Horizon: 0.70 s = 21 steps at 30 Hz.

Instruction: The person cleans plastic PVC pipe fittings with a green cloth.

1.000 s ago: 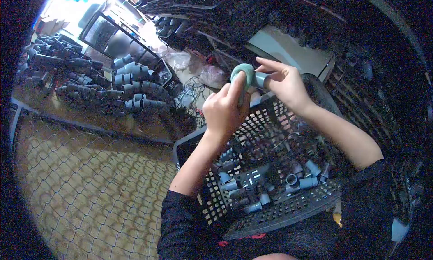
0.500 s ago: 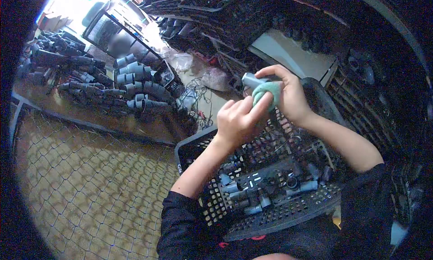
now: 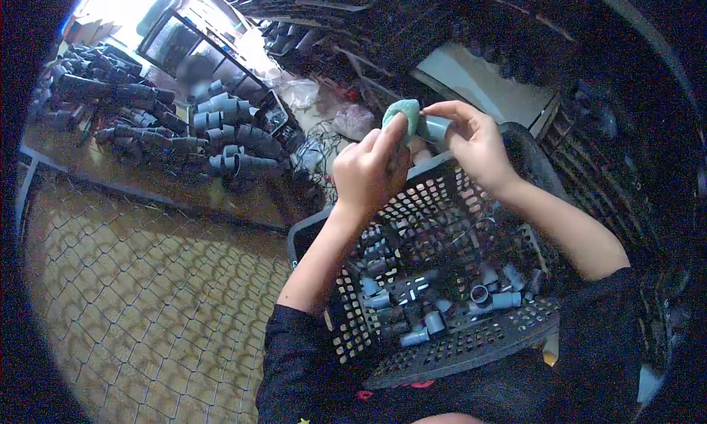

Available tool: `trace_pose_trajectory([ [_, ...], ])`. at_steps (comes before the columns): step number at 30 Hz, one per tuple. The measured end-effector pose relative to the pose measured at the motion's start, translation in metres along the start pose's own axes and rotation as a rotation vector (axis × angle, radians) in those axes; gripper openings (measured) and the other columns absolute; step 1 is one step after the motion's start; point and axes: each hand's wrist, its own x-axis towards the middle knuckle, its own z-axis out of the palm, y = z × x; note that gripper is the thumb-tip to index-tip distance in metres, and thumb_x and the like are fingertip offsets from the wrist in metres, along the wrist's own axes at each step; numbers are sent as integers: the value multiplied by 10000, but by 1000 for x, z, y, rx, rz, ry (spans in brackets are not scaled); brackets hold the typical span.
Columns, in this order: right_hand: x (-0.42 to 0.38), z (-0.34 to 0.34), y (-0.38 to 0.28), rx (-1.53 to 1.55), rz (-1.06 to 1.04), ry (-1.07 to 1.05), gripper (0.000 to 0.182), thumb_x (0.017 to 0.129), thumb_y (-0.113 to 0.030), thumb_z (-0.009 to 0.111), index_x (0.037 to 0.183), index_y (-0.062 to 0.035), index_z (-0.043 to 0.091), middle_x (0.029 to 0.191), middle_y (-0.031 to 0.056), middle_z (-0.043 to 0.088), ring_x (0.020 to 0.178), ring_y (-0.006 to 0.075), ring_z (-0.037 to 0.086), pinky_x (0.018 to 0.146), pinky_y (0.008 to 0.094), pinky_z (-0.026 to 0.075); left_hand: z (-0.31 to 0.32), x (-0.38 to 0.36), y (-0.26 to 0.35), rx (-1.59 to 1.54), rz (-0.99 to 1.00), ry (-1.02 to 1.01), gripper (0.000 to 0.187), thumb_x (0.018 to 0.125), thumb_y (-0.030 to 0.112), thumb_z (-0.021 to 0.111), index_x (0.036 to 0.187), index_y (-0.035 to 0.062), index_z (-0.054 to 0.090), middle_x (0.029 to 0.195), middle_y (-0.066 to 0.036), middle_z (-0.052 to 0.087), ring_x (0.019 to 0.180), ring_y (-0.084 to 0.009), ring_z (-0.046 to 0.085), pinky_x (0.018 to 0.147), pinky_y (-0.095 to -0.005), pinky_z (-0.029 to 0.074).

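we hold a grey pipe fitting point(image 3: 436, 128) pinched in our right hand point(image 3: 479, 148), raised above the far rim of the black crate point(image 3: 442, 354). our left hand point(image 3: 368, 175) is closed on a green cloth pad point(image 3: 403, 116), pressed to the fitting's end. we judge this piece mid-wipe. the crate holds a scatter of loose fittings point(image 3: 423, 306). many more pipe pieces point(image 3: 213, 133) lie stacked well apart at upper left.

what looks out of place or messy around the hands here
Nothing looks damaged. The left hand presses a green pad against a grey pipe fitting held by the right hand. More fittings lie jumbled in the black basket below, and others are heaped on the floor.
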Motion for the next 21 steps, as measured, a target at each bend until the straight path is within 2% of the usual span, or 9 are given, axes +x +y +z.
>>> trace_pose_trajectory([
  [3, 0, 1, 3, 82, -46, 45, 269, 866, 65, 524, 1116, -19, 574, 1021, 79, 650, 903, 117, 619, 784, 250, 505, 3, -7, 7, -56, 69, -56, 482, 713, 89, 674, 1188, 126, 598, 845, -104, 665, 645, -279, 646, 559, -370, 510],
  [4, 3, 3, 4, 12, -104, 74, 255, 852, 62, 551, 1095, -13, 572, 1055, 86, 647, 960, 140, 615, 841, 268, 498, 6, -5, 13, -77, 178, -30, 495, 698, 107, 684, 1185, 145, 606, 813, -80, 648, 596, -253, 622, 522, -351, 488],
  [5, 2, 1, 0, 151, -85, 43, 274, 837, 53, 579, 1106, -1, 578, 1078, 92, 647, 1012, 156, 604, 904, 290, 483, 2, -7, 19, 23, 267, -61, 497, 688, 134, 696, 1178, 153, 614, 762, -55, 612, 542, -225, 580, 489, -343, 461],
  [7, 3, 0, 2, 91, -91, 61, 297, 840, 46, 584, 1135, 17, 585, 1100, 94, 647, 986, 149, 617, 882, 282, 498, 2, -1, 17, 40, 222, 19, 419, 733, 180, 663, 1148, 196, 612, 630, -6, 488, 484, -183, 540, 449, -328, 423],
  [10, -1, 0, -2, 73, 13, 74, 315, 870, 65, 538, 1175, 19, 603, 1101, 92, 659, 903, 118, 644, 826, 264, 533, 9, 0, -1, 16, 0, 110, 446, 715, 186, 671, 1155, 181, 600, 646, -16, 515, 487, -208, 555, 445, -324, 439],
  [13, 1, 1, 3, 95, 7, 62, 306, 879, 54, 544, 1173, 14, 620, 1093, 98, 669, 920, 117, 642, 830, 264, 531, 7, -6, 6, -25, 67, 40, 479, 726, 171, 695, 1190, 136, 580, 706, -75, 561, 541, -257, 585, 486, -367, 466],
  [15, 0, 0, 6, 105, -6, 45, 303, 883, 48, 547, 1173, 11, 627, 1080, 97, 677, 930, 118, 642, 827, 262, 530, 1, -6, 14, -13, 239, -32, 501, 665, 196, 705, 1157, 176, 615, 674, -38, 532, 498, -225, 550, 475, -343, 459],
  [17, -1, 0, -1, 111, -16, 28, 303, 885, 45, 545, 1174, 9, 631, 1064, 94, 683, 940, 120, 642, 824, 261, 529, -2, -2, 13, 54, 267, -35, 475, 685, 208, 708, 1151, 191, 617, 661, -27, 516, 492, -218, 544, 467, -338, 450],
  [21, -3, -4, -7, 45, 158, 73, 261, 879, -6, 593, 1135, 8, 644, 1035, 108, 689, 928, 135, 648, 838, 275, 529, 5, 0, -1, 52, 108, 30, 422, 721, 186, 699, 1136, 201, 620, 666, -28, 522, 507, -220, 551, 468, -339, 446],
])
